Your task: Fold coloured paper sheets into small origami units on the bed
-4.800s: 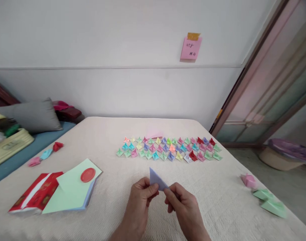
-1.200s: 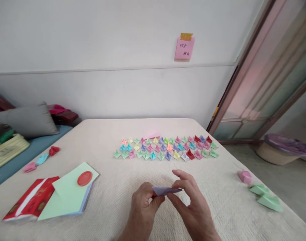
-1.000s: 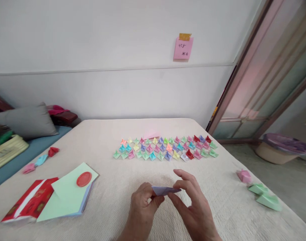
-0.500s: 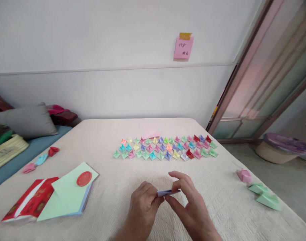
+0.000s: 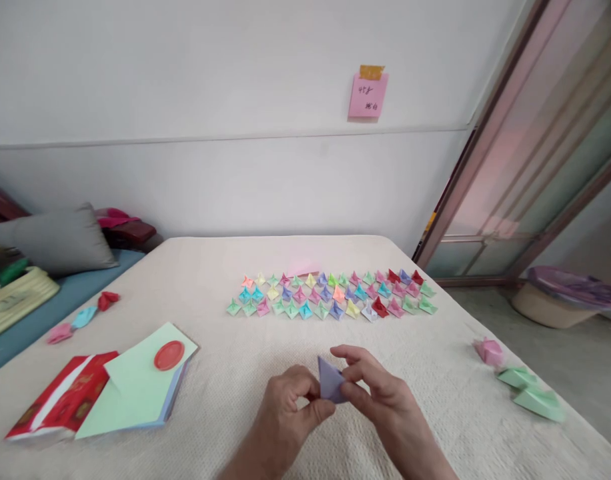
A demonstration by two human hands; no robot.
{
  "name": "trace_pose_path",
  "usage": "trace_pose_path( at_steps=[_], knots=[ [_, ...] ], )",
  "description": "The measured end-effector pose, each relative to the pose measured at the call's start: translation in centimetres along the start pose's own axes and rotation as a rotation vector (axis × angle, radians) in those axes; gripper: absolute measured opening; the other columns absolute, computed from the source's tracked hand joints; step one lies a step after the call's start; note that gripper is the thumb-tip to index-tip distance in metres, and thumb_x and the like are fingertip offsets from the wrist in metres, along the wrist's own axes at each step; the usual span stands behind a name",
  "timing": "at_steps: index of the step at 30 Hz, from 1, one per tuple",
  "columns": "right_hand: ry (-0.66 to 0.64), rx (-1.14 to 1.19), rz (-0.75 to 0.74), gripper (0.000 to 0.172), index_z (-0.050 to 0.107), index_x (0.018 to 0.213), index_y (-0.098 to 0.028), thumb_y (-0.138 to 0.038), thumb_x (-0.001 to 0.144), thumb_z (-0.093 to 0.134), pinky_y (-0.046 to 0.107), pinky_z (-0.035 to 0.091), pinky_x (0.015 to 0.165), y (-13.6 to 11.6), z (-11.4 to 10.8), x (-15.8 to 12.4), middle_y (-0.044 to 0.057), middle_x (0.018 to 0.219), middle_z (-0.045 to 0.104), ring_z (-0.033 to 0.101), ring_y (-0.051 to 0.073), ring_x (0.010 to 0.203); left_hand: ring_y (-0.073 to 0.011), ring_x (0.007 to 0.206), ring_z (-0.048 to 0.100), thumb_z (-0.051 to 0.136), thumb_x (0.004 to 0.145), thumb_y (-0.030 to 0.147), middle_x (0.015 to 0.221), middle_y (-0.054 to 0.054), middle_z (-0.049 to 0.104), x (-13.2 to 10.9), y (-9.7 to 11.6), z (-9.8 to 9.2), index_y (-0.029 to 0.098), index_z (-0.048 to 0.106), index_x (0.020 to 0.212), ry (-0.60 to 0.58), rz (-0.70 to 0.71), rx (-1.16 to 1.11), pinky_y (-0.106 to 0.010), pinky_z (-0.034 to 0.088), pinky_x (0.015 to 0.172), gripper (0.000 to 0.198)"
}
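A small piece of folded purple paper (image 5: pixel 329 380) is held up between my hands at the near middle of the table. My left hand (image 5: pixel 291 407) pinches its lower left side, with the thumb across the bottom edge. On the right side, the thumb and fingers of my right hand (image 5: pixel 378 387) close on it, the index finger raised and curved above. The paper shows a pointed top and a flat face towards me. Beyond the hands, several small folded paper pieces (image 5: pixel 305 309) in many colours stand in three rows.
At left lie a stack of pale green paper (image 5: pixel 130 393), a red round lid (image 5: pixel 169 355) on it, and a red packet (image 5: pixel 60 397). Folded pieces sit at the left edge; a pink one (image 5: pixel 489 351) and green ones (image 5: pixel 538 402) at the right edge. A pink note (image 5: pixel 368 97) hangs on the wall.
The folded purple paper has turned from edge-on to upright, so its pointed face now shows. Both hands have shifted their grip around it. The other things stay in place.
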State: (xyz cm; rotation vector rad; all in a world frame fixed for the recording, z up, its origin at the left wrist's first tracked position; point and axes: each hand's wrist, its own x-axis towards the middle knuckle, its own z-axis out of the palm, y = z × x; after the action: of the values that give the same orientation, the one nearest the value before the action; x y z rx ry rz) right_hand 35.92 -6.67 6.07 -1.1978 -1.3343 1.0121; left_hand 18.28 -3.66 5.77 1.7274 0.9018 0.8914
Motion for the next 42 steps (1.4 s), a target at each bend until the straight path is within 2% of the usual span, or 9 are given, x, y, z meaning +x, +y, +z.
trace_pose_path(
  at_steps=[5,9,13,16,19,24,32,38,42],
  knots=[
    [-0.053,0.526,0.224,0.013,0.071,0.063,-0.020,-0.031,0.070,0.074,0.037,0.044,0.080,0.7,0.2,0.4,0.007,0.115,0.062,0.055,0.028,0.104,-0.0155,0.069,0.051,0.046,0.092,0.041,0.069,-0.004,0.058,0.1,-0.1,-0.1,0.013,0.065,0.067,-0.005,-0.152,-0.656,-0.029,0.039,0.067,0.042],
    [-0.164,0.753,0.305,0.015,0.072,0.063,-0.019,-0.032,0.066,0.078,0.034,0.043,0.069,0.8,1.4,0.4,0.006,0.091,0.067,0.061,0.022,0.074,-0.0119,0.064,0.051,0.065,0.082,0.026,0.078,-0.004,0.059,0.4,0.0,0.4,0.015,0.068,0.088,-0.024,-0.249,-0.939,-0.026,0.039,0.061,0.014],
    [-0.230,0.851,0.362,0.018,0.070,0.058,-0.017,-0.032,0.065,0.078,0.030,0.039,0.061,1.1,2.6,0.3,0.002,0.060,0.062,0.057,0.017,0.057,-0.0104,0.062,0.049,0.071,0.076,0.021,0.079,-0.004,0.059,0.3,0.4,0.7,0.014,0.069,0.094,-0.086,-0.264,-0.934,-0.023,0.037,0.057,0.020],
    [-0.193,0.844,0.371,0.014,0.071,0.060,-0.018,-0.030,0.065,0.077,0.033,0.043,0.063,1.5,2.9,0.4,0.007,0.096,0.068,0.059,0.019,0.068,-0.0095,0.062,0.047,0.075,0.071,0.018,0.075,-0.002,0.058,0.2,0.4,0.5,0.014,0.070,0.091,-0.067,-0.262,-0.900,-0.020,0.033,0.054,0.021],
    [-0.156,0.789,0.381,0.008,0.072,0.062,-0.019,-0.025,0.065,0.074,0.035,0.046,0.068,1.6,2.5,0.4,0.007,0.124,0.058,0.059,0.022,0.083,-0.0072,0.056,0.043,0.076,0.068,0.017,0.069,0.000,0.056,0.1,-0.1,0.3,0.014,0.070,0.087,-0.065,-0.295,-0.910,-0.018,0.030,0.048,0.020],
    [-0.219,0.808,0.409,0.011,0.068,0.057,-0.015,-0.017,0.067,0.069,0.027,0.039,0.059,1.1,1.5,0.6,0.005,0.087,0.065,0.052,0.014,0.064,-0.0058,0.046,0.045,0.071,0.075,0.023,0.065,0.000,0.055,-0.1,-1.0,0.2,0.012,0.068,0.088,-0.140,-0.364,-0.990,-0.018,0.032,0.044,0.018],
    [-0.232,0.826,0.480,0.016,0.067,0.056,-0.013,-0.021,0.070,0.069,0.022,0.030,0.051,1.6,1.0,0.7,-0.005,0.038,0.045,0.034,0.007,0.041,-0.0064,0.057,0.051,0.071,0.076,0.021,0.072,-0.002,0.056,0.3,-0.9,0.3,0.009,0.066,0.084,-0.161,-0.410,-1.058,-0.019,0.041,0.056,0.014],
    [-0.153,0.828,0.560,0.011,0.069,0.059,-0.010,-0.017,0.066,0.074,0.015,0.030,0.044,2.0,0.8,1.0,-0.002,0.042,0.054,0.040,0.003,0.039,-0.0061,0.053,0.052,0.070,0.078,0.026,0.068,-0.002,0.058,0.0,-1.3,0.7,0.009,0.068,0.084,-0.146,-0.554,-1.079,-0.015,0.038,0.045,0.018],
    [-0.158,0.872,0.554,0.007,0.069,0.062,-0.009,-0.013,0.068,0.071,0.012,0.034,0.045,2.0,0.9,1.0,-0.002,0.046,0.056,0.044,0.002,0.040,-0.0064,0.055,0.057,0.066,0.082,0.024,0.076,-0.006,0.063,-0.2,-1.3,1.1,0.007,0.068,0.087,-0.161,-0.601,-1.138,-0.015,0.045,0.046,0.018]
  ],
)
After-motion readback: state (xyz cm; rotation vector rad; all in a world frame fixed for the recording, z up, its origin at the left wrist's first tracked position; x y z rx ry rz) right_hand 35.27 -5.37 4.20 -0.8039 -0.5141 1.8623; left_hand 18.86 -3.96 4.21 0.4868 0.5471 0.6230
